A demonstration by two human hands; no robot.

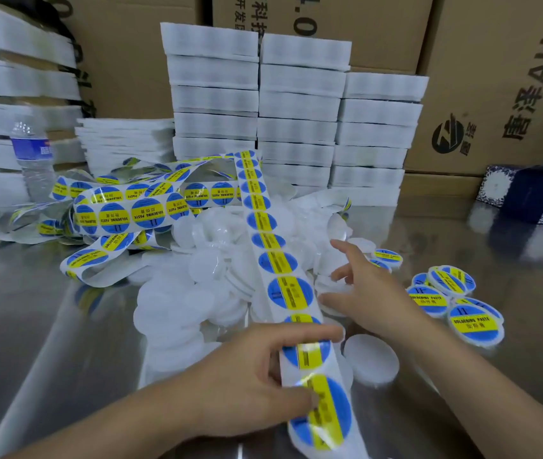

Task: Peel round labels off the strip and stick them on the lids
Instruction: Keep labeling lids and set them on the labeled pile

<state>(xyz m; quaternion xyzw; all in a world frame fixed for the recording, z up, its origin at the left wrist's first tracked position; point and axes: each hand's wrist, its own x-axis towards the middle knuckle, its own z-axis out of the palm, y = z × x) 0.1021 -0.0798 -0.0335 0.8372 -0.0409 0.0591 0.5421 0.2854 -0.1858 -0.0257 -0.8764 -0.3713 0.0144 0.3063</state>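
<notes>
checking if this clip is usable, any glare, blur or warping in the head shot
Head view: the shiny table throws broad glare and reflections; the label strip glints beside the left hand; the right hand over the lids is softly blurred; the wide lens bows the cardboard boxes at the edges.

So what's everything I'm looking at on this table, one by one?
Label strip: one, long and tangled, blue-and-yellow round labels, left centre to front.
Plain lids: big pile, white, centre.
Labelled lids: several, blue-and-yellow tops, right.
Water bottle: one, clear, left.
Stacked packs: many, white, behind the pile.
Cardboard boxes: several, brown, at the back.
Patterned box: one, dark blue and white, far right.
Table: one, shiny metal.
Left hand: holds the strip's near end.
Right hand: fingers spread over the lids.
</notes>
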